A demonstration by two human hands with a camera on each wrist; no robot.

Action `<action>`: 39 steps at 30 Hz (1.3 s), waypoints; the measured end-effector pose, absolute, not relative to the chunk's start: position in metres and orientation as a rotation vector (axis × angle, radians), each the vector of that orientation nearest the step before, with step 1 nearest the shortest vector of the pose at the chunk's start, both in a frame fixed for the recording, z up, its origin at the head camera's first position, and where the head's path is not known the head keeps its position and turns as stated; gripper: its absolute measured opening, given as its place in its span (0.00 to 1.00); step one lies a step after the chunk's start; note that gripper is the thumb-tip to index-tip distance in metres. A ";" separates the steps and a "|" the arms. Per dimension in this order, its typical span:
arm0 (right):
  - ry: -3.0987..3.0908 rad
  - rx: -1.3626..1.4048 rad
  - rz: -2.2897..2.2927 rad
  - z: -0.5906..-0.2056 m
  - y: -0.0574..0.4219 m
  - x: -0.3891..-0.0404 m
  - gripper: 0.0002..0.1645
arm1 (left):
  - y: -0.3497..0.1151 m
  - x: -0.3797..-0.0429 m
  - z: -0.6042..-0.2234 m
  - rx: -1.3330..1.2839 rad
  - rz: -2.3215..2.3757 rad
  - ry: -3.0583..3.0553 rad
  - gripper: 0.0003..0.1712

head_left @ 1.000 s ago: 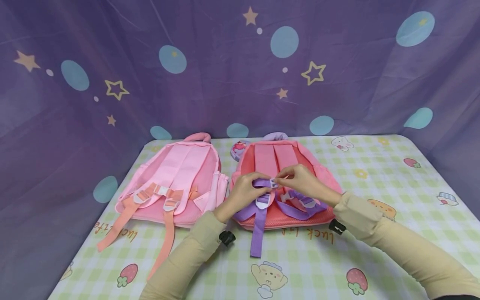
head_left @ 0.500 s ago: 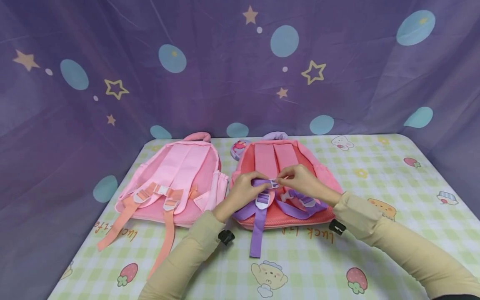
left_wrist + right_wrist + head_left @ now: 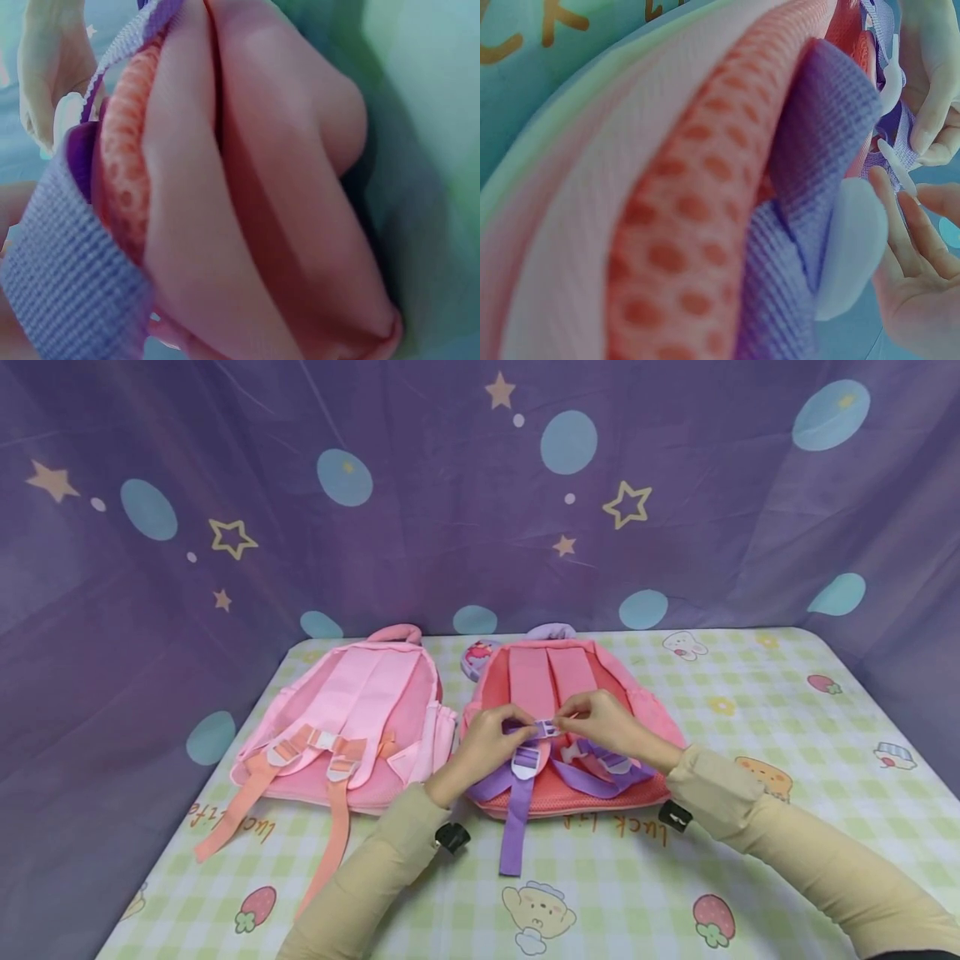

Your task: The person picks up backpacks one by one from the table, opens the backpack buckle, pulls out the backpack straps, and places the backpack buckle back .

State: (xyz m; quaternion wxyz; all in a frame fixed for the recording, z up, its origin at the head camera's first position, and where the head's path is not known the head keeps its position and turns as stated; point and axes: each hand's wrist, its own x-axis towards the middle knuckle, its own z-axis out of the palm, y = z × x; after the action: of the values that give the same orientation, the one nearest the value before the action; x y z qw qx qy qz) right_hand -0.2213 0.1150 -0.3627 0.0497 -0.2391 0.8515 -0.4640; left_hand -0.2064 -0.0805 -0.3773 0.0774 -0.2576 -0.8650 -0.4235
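Observation:
The coral-pink backpack (image 3: 532, 672) lies back side up with its shoulder straps showing. Over its lower middle, my left hand (image 3: 487, 739) pinches a purple webbing strap (image 3: 904, 142) right beside a small white strap buckle (image 3: 545, 727). From the other side, my right hand (image 3: 603, 720) reaches in with thumb and fingertips at the buckle's right edge. The right wrist view shows those right fingers (image 3: 922, 251) pinching the white piece. Purple webbing shows on it between the two hands. Below, a white strap adjuster (image 3: 526, 762) has a loose purple tail (image 3: 516, 835) hanging forward.
To the left lies a light pink backpack (image 3: 348, 693), its orange straps (image 3: 330, 847) trailing and joined by a white clip (image 3: 326, 741). A round lilac pouch (image 3: 477, 660) sits behind the coral backpack. The checked tablecloth (image 3: 630, 902) meets a purple curtain (image 3: 450, 543).
My left fingertips have shifted slightly right, closer to the buckle, and less purple strap shows above them. Purple webbing now shows across the buckle. My right hand has barely moved.

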 end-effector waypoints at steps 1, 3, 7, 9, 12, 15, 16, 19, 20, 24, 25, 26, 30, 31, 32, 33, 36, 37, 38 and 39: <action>2.593 -0.725 -1.411 -0.363 0.115 -0.221 0.09 | -0.081 -0.206 -0.377 -0.770 -1.275 -2.590 0.04; 2.589 -0.717 -1.414 -0.363 0.115 -0.221 0.08 | -0.081 -0.205 -0.377 -0.764 -1.291 -2.593 0.04; 2.584 -0.715 -1.420 -0.364 0.116 -0.221 0.08 | -0.082 -0.203 -0.377 -0.764 -1.306 -2.600 0.03; 2.595 -0.715 -1.416 -0.365 0.116 -0.222 0.07 | -0.082 -0.203 -0.376 -0.765 -1.310 -2.602 0.03; 2.600 -0.704 -1.412 -0.366 0.117 -0.223 0.07 | -0.083 -0.201 -0.375 -0.774 -1.313 -2.597 0.03; 2.569 -0.690 -1.435 -0.367 0.117 -0.223 0.08 | -0.083 -0.200 -0.374 -0.779 -1.321 -2.589 0.03; 2.554 -0.688 -1.448 -0.367 0.117 -0.223 0.08 | -0.083 -0.200 -0.374 -0.780 -1.322 -2.587 0.03; 2.504 -0.689 -1.490 -0.368 0.117 -0.223 0.08 | -0.084 -0.198 -0.373 -0.780 -1.320 -2.586 0.03; 2.487 -0.691 -1.502 -0.369 0.117 -0.223 0.09 | -0.084 -0.198 -0.373 -0.782 -1.315 -2.587 0.03; 2.441 -0.690 -1.537 -0.371 0.118 -0.224 0.09 | -0.085 -0.196 -0.372 -0.785 -1.301 -2.596 0.03; 2.431 -0.689 -1.542 -0.371 0.118 -0.224 0.10 | -0.085 -0.195 -0.371 -0.786 -1.300 -2.596 0.03; 2.421 -0.685 -1.547 -0.372 0.118 -0.224 0.10 | -0.086 -0.195 -0.371 -0.784 -1.298 -2.600 0.03; 2.397 -0.672 -1.559 -0.373 0.119 -0.225 0.10 | -0.087 -0.193 -0.370 -0.784 -1.281 -2.617 0.02; 2.396 -0.666 -1.558 -0.374 0.119 -0.225 0.10 | -0.087 -0.192 -0.370 -0.787 -1.273 -2.619 0.03; 2.394 -0.661 -1.556 -0.374 0.119 -0.225 0.11 | -0.087 -0.191 -0.370 -0.791 -1.266 -2.623 0.02; 2.393 -0.656 -1.555 -0.374 0.119 -0.225 0.11 | -0.088 -0.191 -0.369 -0.800 -1.253 -2.624 0.03; 2.382 -0.649 -1.560 -0.374 0.119 -0.225 0.11 | -0.088 -0.189 -0.369 -0.820 -1.225 -2.620 0.03; 2.380 -0.649 -1.563 -0.374 0.119 -0.225 0.10 | -0.089 -0.188 -0.369 -0.824 -1.218 -2.618 0.03; 2.377 -0.650 -1.566 -0.374 0.119 -0.225 0.10 | -0.089 -0.187 -0.369 -0.828 -1.211 -2.617 0.03; 2.372 -0.651 -1.570 -0.374 0.119 -0.225 0.10 | -0.089 -0.187 -0.369 -0.831 -1.204 -2.616 0.03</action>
State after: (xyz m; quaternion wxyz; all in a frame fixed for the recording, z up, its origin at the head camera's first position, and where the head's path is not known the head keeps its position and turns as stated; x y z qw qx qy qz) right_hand -0.2254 0.1192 -0.3743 0.1115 -0.2217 0.8078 -0.5347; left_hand -0.1867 -0.0892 -0.3687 0.0720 -0.2765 -0.8705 -0.4007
